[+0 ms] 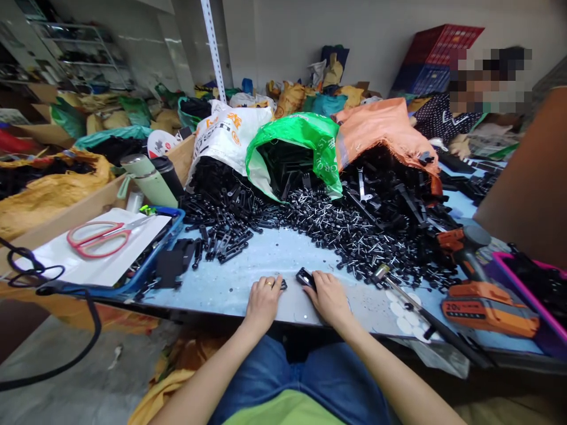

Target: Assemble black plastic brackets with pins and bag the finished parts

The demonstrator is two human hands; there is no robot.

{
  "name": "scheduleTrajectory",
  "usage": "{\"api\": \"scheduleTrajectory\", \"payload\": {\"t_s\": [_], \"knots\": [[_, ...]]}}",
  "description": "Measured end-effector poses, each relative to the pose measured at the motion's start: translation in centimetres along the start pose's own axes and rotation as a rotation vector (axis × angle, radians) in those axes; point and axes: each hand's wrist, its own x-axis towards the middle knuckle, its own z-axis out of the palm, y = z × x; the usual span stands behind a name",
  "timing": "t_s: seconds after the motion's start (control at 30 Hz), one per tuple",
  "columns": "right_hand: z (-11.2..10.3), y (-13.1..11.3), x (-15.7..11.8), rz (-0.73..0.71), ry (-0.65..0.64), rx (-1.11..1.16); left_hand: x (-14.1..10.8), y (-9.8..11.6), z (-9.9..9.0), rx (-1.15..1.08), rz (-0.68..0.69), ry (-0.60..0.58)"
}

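My left hand [264,298] rests near the table's front edge, fingers closed on a small black plastic part [284,285] that shows at its fingertips. Beside it, my right hand [328,295] grips a short, hollow black plastic piece [305,276] between thumb and fingers. A narrow gap separates the two parts. Beyond the hands lies a pile of black-headed screws [336,224] with bright shafts. Left of that pile are many flat black plastic arms [225,236].
White [221,136], green [325,141] and orange sacks [376,124] spill black parts at the back. A cordless drill [487,307] and a metal-tipped tool [411,307] lie right. Scissors [100,238] top a blue tray [177,221] on the left. A co-worker [447,118] sits back right.
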Motion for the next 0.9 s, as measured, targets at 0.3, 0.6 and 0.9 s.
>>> {"api": "scheduleTrajectory", "payload": {"t_s": [0.3, 0.6, 0.9], "knots": [[-1.2, -0.5, -2.3, -0.174, -0.043, 0.057, 0.6, 0.0, -1.7, -0.521, -0.125, 0.059], [-2.5, -1.7, 0.2, 0.211, -0.301, 1.298, 1.0, 3.5, -3.4, -1.045, -0.296, 0.003], [-3.5, 0.0, 0.4, -0.152, -0.191, 1.115, 1.1, 4.5, -5.4, -0.819, -0.148, 0.188]]}}
